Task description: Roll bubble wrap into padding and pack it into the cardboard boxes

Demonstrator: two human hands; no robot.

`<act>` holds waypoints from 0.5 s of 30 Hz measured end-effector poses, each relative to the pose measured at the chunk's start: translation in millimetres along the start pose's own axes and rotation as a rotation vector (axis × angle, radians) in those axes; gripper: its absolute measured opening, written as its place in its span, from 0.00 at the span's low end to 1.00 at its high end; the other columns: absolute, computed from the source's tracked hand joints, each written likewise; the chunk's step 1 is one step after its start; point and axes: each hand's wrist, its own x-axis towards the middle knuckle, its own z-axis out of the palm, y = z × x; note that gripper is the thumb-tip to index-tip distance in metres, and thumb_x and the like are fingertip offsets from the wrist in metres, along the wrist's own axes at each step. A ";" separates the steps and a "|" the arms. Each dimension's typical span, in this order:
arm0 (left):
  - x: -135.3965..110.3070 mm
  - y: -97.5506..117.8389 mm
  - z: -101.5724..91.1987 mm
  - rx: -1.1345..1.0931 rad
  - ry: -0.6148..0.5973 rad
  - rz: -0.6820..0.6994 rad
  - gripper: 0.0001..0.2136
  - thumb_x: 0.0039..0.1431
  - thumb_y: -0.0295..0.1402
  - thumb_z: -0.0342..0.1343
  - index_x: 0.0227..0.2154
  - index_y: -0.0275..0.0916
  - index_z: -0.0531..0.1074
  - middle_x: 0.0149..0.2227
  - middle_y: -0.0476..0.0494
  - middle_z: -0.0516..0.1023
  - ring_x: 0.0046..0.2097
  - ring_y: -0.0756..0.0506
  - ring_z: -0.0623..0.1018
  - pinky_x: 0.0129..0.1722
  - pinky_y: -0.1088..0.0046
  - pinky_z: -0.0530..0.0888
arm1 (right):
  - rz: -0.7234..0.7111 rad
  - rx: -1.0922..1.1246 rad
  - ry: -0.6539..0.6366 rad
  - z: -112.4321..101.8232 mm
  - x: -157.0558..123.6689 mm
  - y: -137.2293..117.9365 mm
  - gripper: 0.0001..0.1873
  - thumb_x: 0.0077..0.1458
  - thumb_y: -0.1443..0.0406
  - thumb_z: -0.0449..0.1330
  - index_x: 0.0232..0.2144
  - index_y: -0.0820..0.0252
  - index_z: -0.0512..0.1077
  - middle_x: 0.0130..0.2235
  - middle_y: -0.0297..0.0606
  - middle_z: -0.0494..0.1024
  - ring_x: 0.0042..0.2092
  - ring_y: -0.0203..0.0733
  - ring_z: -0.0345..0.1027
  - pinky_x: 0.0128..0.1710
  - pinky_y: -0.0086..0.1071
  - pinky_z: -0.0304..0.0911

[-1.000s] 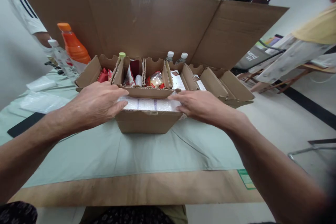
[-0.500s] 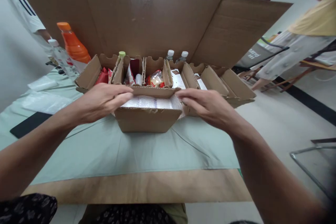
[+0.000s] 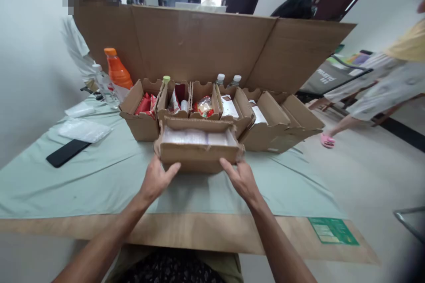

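In the middle of the table stands a small cardboard box, open at the top, with bubble-wrapped items inside. My left hand grips its near left corner, the thumb on the front wall and the fingers around the side. At the near right corner my right hand holds it the same way. Right behind the box runs a row of cardboard bins. From left to right they hold red packets, a red-and-white packet with a white roll, a wrapped snack and white cartons.
A tall cardboard panel rises behind the bins. Orange and clear bottles stand at the left, near a black phone and plastic bags. A green card lies at the front edge. People are beyond the table.
My hands have dropped from the box's upper rim to its lower front corners and closed around its sides. The camera view has shifted, showing more of the room behind.
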 end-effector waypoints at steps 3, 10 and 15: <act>-63.1 -5.7 -23.5 0.092 0.012 -0.030 0.24 0.56 0.51 0.62 0.48 0.38 0.74 0.47 0.35 0.81 0.53 0.32 0.80 0.59 0.51 0.74 | -0.048 -0.032 0.047 -9.8 -62.0 -12.0 0.30 0.63 0.49 0.58 0.61 0.56 0.69 0.56 0.48 0.79 0.57 0.58 0.73 0.58 0.49 0.68; -51.2 13.8 -64.4 0.166 0.129 -0.036 0.27 0.55 0.51 0.61 0.51 0.37 0.72 0.47 0.34 0.81 0.51 0.32 0.80 0.54 0.50 0.77 | -0.066 0.093 -0.009 11.9 -43.8 -44.8 0.28 0.61 0.50 0.60 0.57 0.58 0.72 0.53 0.49 0.80 0.54 0.56 0.74 0.57 0.49 0.69; -6.7 44.2 -11.3 -0.010 0.009 0.221 0.32 0.58 0.42 0.59 0.63 0.33 0.63 0.61 0.28 0.73 0.63 0.32 0.72 0.65 0.47 0.68 | 0.012 0.023 0.267 -14.6 -23.9 -25.8 0.29 0.57 0.45 0.60 0.47 0.63 0.75 0.46 0.52 0.81 0.51 0.59 0.75 0.55 0.52 0.68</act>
